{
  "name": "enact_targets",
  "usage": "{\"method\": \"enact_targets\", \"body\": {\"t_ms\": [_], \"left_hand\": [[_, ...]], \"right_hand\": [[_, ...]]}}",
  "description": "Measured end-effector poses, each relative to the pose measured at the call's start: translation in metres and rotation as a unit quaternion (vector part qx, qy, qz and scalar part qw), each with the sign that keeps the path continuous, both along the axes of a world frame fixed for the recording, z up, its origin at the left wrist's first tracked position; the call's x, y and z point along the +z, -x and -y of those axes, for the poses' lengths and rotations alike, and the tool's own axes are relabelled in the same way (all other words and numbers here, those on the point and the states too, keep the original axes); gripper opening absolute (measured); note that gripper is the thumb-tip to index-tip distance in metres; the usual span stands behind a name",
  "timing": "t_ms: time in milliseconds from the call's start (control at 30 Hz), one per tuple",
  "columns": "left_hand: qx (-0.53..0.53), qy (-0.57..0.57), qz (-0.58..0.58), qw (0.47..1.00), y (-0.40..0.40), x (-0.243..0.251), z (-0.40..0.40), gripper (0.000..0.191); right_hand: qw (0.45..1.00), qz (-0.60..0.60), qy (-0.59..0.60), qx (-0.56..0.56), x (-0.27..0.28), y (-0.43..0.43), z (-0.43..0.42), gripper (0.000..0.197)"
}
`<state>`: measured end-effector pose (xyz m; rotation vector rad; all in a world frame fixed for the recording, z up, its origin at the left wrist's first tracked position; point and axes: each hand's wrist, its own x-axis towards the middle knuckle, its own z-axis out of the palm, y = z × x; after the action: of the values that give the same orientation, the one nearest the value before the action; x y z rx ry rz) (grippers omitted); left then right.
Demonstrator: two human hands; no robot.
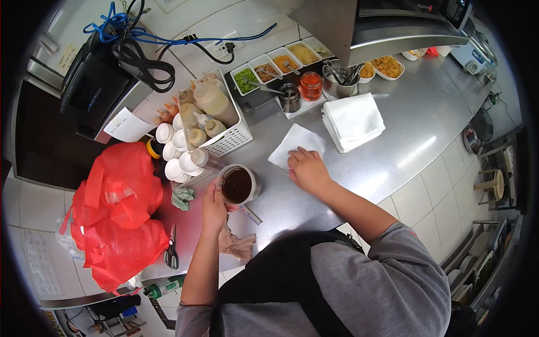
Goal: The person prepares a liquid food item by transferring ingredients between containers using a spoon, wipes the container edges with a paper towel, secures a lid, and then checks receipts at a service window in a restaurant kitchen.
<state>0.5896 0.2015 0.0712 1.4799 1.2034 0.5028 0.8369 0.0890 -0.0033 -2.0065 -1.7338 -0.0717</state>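
Observation:
My left hand [215, 206] is closed around a clear container of dark brown liquid [236, 185], held over the steel counter near the white basket. My right hand [308, 168] rests on a white paper napkin [290, 145], its fingers bent over the near edge; whether they pinch it is unclear. Just beyond lies a stack of white napkins [356, 120]. A marker [251, 215] lies below the container, beside a crumpled brownish cloth [240, 243]. A small green cloth [182, 198] is left of my left hand.
A white basket [227, 145] holds squeeze bottles, with stacked white cups [174, 168] beside it. Red plastic bags [122, 210] and scissors [171, 250] are at left. Behind stand topping trays [276, 67], a jar of red liquid [311, 86], a dark jar [289, 99] and a steel utensil pot [339, 86].

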Motion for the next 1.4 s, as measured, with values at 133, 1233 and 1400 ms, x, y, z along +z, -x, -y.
{"method": "enact_targets", "body": {"t_ms": [133,1233,1400], "left_hand": [[-0.013,0.012,-0.001,1.0,-0.009,0.008,0.002,0.035],[-0.143,0.026,0.005,0.989,-0.132,-0.002,-0.016,0.036],[-0.164,0.054,-0.038,0.984,-0.141,-0.029,-0.017,0.037]], "right_hand": [[0.999,0.019,0.032,0.03,-0.013,0.02,0.012,0.018],[0.987,-0.107,-0.095,-0.079,-0.022,-0.003,0.069,0.028],[0.98,-0.127,-0.106,-0.112,-0.018,-0.019,0.084,0.028]]}}
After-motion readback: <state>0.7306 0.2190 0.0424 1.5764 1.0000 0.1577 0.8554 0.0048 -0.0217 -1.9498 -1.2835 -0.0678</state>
